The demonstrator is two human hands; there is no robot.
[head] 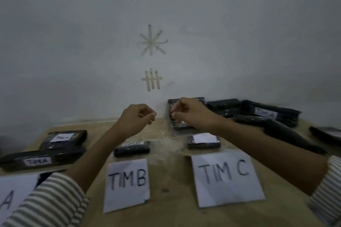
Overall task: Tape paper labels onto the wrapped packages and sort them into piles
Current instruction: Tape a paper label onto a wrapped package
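Both hands are raised over the back of the wooden table (166, 167). My left hand (136, 119) is pinched on a thin pale tape strip (141, 115). My right hand (191, 114) is pinched a short gap to its right; the strip between them is barely visible. Behind my right hand a black wrapped package (198, 100) leans against the wall. Two labelled packages (64, 139) lie at the left. Another labelled package (132, 148) lies above the "TIM B" sheet (127, 184). A package with a white label (203, 142) lies above the "TIM C" sheet (225, 177).
A pile of black wrapped packages (223, 107) sits at the back right, one of them labelled (267, 114). A sheet with the letter "A" (11, 199) lies at the front left. Tape strips (152, 80) are stuck on the white wall.
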